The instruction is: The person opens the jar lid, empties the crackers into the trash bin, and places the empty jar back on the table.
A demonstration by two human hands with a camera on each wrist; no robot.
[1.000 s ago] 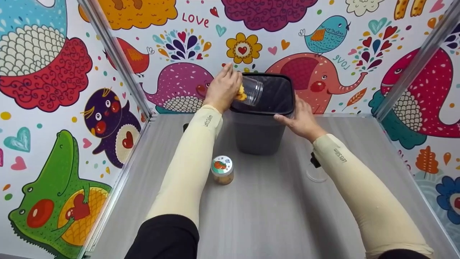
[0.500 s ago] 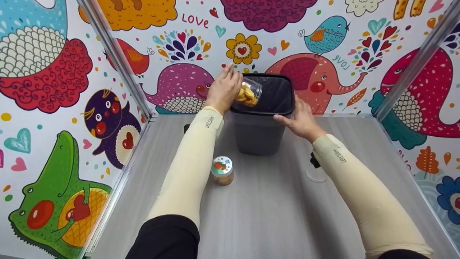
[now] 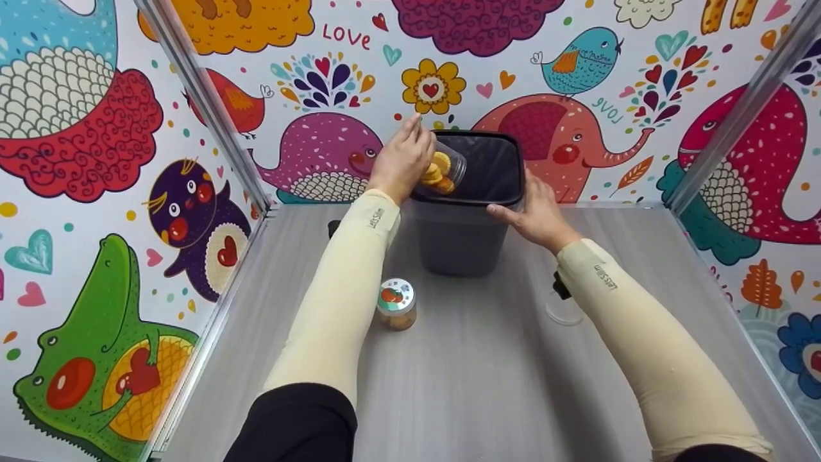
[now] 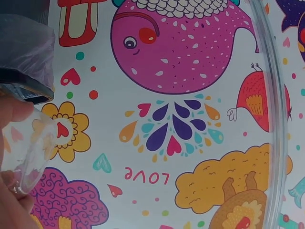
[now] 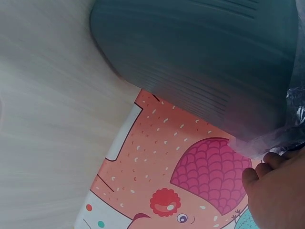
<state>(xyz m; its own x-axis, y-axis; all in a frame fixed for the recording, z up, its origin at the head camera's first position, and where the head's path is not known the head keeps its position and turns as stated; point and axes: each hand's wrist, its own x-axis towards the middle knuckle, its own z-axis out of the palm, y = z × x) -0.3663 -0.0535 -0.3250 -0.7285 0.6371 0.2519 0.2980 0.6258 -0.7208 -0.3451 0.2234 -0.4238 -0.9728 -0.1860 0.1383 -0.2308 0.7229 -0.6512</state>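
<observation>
In the head view my left hand grips a clear plastic jar on its side over the mouth of a grey trash bin. Round yellow cookies lie inside the jar, partly hidden by the hand. The left wrist view catches the jar at its left edge, close to the bin's rim. My right hand holds the bin's right side, thumb over the black rim. In the right wrist view, the fingers meet the bin's thin plastic liner.
A second jar with a printed lid stands on the grey table, near my left forearm. By the right forearm lie a clear round lid and a small black object. Patterned walls with metal posts enclose the table.
The cookies have shifted inside the tilted jar, first spreading toward its mouth, now bunched lower near my left hand. The left hand has moved only slightly; the right hand and bin look still.
</observation>
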